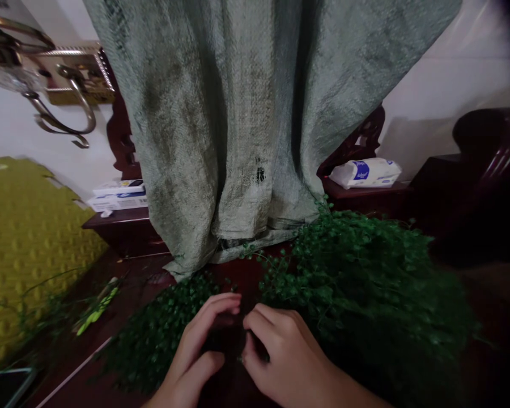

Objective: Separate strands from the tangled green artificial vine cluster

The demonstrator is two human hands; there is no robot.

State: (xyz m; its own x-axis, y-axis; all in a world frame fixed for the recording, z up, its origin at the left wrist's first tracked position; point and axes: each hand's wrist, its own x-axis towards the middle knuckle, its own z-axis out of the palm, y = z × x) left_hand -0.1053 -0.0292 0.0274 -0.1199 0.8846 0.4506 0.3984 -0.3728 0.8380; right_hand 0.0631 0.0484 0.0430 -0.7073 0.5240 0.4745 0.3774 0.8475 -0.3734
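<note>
Dark green small-leaved plants lie in two heaps on a dark reddish wooden surface: a smaller heap (148,334) on the left and a larger, looser heap (365,272) on the right. Between them, low in the head view, are both my hands. My left hand (195,345) is by the smaller heap, fingers curved and thumb held apart, with nothing visible in it. Close beside it, my right hand (287,351) has its fingers curled and the thumb tip near the index fingertip. Whatever it pinches, if anything, is too small and dark to make out.
A grey-green woven sack (246,113) hangs in front, its lower edge touching the wooden surface (131,272). Small boxes (119,195) sit left, a tissue pack (365,173) right. A yellow-green tool (96,311), a phone-like object (8,385) and a yellow mat (34,249) are at left.
</note>
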